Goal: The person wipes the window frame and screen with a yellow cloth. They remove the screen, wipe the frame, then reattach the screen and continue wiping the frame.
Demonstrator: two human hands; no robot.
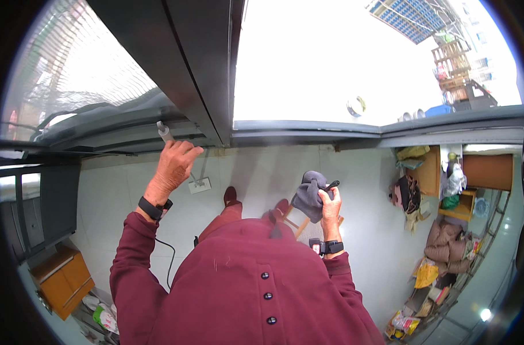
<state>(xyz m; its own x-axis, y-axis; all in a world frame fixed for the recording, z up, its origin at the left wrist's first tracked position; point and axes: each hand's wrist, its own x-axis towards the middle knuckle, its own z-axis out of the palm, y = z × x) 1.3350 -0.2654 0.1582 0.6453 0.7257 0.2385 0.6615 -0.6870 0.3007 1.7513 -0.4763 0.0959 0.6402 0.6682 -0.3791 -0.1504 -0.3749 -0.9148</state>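
On the left, my left hand [176, 164] is closed around a light-coloured cylindrical handle or tube [164, 131] with a rounded tip, just below the window ledge. Its lower part is hidden in my fingers, so its kind is unclear. Over on the right, my right hand [331, 202] grips a bunched dark grey cloth [309, 194] together with a small black object [332, 185], perhaps a cord end or handle. Bright glass or an opening [305, 64] fills the view beyond the dark window frame [305, 129].
A wall socket [200, 185] with a plug sits below the frame. Part of a wooden stool [303, 225] shows near my feet. Wooden shelving [428, 172] with bags and cloths is at right, a brown padded bundle [445, 246] below it. An orange-brown cabinet [66, 280] stands at lower left.
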